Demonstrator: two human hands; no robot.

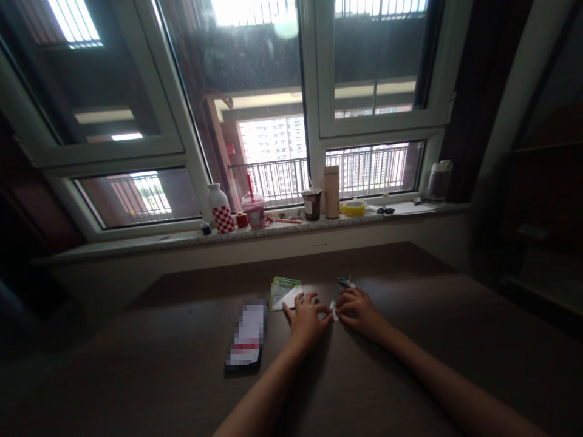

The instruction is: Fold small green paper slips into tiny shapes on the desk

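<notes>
Between my two hands, over the brown table, is a small folded white paper. My left hand pinches its left side between thumb and finger, with the other fingers spread toward a white sheet. My right hand holds its right side with the fingertips. Just behind my left hand, a stack of green and white paper packets lies under the white sheet. A small dark green and white item rests behind my right hand; its details are too small to tell.
A phone lies left of my left forearm on the table. Along the windowsill stand a checkered bottle, a pink drink cup, a dark drink cup, a tan flask, yellow tape and scissors.
</notes>
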